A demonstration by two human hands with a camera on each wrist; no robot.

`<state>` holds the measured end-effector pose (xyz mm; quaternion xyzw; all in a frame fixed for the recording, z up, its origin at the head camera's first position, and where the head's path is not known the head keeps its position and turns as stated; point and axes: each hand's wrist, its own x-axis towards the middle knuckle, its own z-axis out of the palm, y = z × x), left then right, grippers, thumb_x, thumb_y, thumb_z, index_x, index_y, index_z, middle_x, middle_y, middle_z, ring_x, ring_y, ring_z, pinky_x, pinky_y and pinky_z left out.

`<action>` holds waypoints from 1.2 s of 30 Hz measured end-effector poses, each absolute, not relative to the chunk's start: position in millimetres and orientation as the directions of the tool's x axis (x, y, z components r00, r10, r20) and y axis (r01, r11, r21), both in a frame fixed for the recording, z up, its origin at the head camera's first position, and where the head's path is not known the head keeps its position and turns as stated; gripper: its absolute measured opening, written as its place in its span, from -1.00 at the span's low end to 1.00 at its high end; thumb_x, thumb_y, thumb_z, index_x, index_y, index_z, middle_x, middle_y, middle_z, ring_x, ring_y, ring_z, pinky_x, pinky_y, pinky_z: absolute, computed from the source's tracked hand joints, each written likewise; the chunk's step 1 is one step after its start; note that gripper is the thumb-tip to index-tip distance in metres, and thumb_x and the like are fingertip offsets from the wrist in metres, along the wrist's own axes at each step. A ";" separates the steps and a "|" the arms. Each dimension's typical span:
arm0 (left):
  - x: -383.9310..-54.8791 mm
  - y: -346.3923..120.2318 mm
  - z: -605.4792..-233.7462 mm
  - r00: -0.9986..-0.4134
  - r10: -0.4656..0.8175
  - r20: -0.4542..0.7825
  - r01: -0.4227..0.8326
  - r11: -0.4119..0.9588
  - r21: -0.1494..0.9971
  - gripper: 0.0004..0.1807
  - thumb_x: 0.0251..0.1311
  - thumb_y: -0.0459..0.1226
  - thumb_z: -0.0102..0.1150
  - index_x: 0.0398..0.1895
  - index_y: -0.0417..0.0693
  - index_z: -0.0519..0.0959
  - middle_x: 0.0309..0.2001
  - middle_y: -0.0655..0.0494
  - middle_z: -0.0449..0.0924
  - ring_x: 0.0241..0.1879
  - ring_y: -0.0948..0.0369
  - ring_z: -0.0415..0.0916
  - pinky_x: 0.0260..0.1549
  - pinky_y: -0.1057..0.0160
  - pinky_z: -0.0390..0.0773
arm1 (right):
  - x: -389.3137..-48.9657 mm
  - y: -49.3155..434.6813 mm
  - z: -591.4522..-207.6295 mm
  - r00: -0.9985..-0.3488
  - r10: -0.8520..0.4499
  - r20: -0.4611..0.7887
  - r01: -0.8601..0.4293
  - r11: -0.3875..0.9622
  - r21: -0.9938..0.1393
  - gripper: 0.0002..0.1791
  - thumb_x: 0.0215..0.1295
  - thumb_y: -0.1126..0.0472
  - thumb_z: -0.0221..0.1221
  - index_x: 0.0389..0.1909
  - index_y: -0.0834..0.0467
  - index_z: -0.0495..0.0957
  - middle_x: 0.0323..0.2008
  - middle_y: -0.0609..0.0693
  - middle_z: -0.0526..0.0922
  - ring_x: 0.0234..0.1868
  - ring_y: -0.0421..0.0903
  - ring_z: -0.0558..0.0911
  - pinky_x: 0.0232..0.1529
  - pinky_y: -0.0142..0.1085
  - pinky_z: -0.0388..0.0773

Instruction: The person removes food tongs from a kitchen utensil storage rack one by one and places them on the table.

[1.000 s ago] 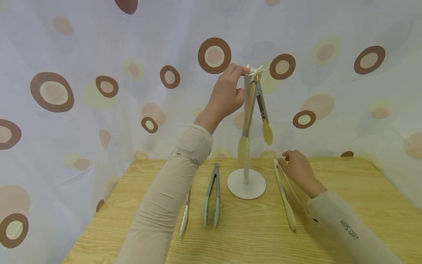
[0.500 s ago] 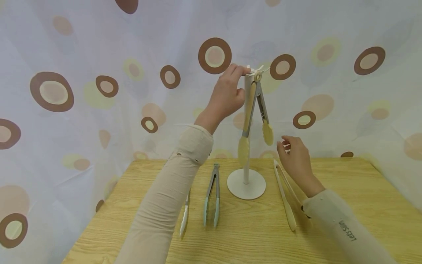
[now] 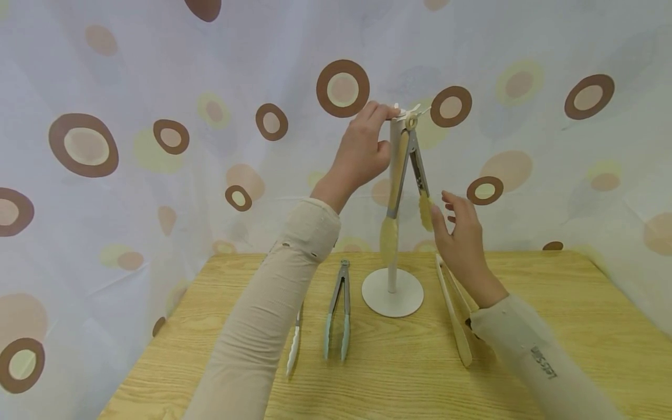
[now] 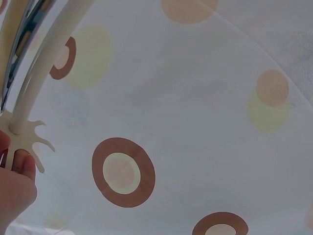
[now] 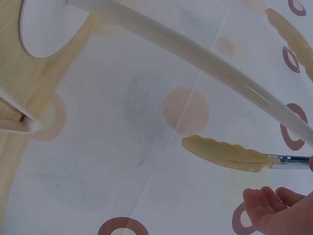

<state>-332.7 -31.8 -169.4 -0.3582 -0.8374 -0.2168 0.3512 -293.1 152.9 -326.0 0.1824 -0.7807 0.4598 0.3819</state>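
My left hand (image 3: 362,149) holds the hooked top (image 3: 403,114) of a white utensil stand (image 3: 392,245). In the left wrist view, its fingers pinch one of the hooks beneath a ring of curved hooks (image 4: 27,137). From the stand hang metal tongs (image 3: 412,151) with yellow scalloped tips, their two arms spread apart. My right hand (image 3: 462,239) is beside the lower right yellow tip (image 5: 225,153), fingers parted and loosely bent. The thumb overlaps that tip's edge in the head view; whether it touches I cannot tell.
On the wooden table (image 3: 388,373), tongs with pale blue tips (image 3: 337,309) lie left of the stand's round base (image 3: 392,306). White-tipped tongs (image 3: 294,350) are partly hidden by the left sleeve. Beige tongs (image 3: 454,321) lie under the right forearm. A spotted curtain (image 3: 199,76) hangs behind.
My right hand has risen from the beige tongs on the table to the yellow tip of the hanging tongs, moving slightly left. The left hand has stayed at the stand's top.
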 end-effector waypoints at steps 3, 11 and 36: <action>-332.7 -31.7 -169.2 -0.495 0.448 0.745 0.753 0.649 0.109 -0.49 0.01 -0.59 -0.09 0.10 -0.23 0.48 0.02 -0.06 0.48 0.10 0.12 0.40 -0.06 0.32 0.33 | -293.5 148.9 -321.6 -0.624 0.073 0.778 -0.653 0.498 -0.571 -0.53 0.40 0.28 0.04 0.22 0.48 0.31 0.11 0.41 0.38 0.10 0.27 0.40 0.04 0.12 0.39; -333.2 -32.1 -169.4 -0.488 0.449 0.748 0.755 0.648 0.104 -0.50 0.03 -0.59 -0.10 0.10 -0.24 0.48 0.02 -0.07 0.48 0.11 0.11 0.40 -0.02 0.32 0.35 | -294.2 139.4 -312.7 -0.641 0.087 0.763 -0.647 0.475 -0.597 -0.40 0.40 0.06 0.07 0.30 0.36 0.30 0.21 0.30 0.35 0.18 0.21 0.36 0.12 0.11 0.33; -331.9 -32.6 -169.9 -0.499 0.448 0.742 0.745 0.658 0.104 -0.50 0.06 -0.56 -0.08 0.13 -0.22 0.47 0.06 -0.04 0.48 0.14 0.12 0.40 0.07 0.29 0.35 | -297.8 110.8 -284.1 -0.748 0.073 0.659 -0.526 0.541 -0.656 -0.04 0.19 -0.06 0.28 0.40 0.40 0.06 0.28 0.34 0.22 0.26 0.25 0.32 0.23 0.12 0.25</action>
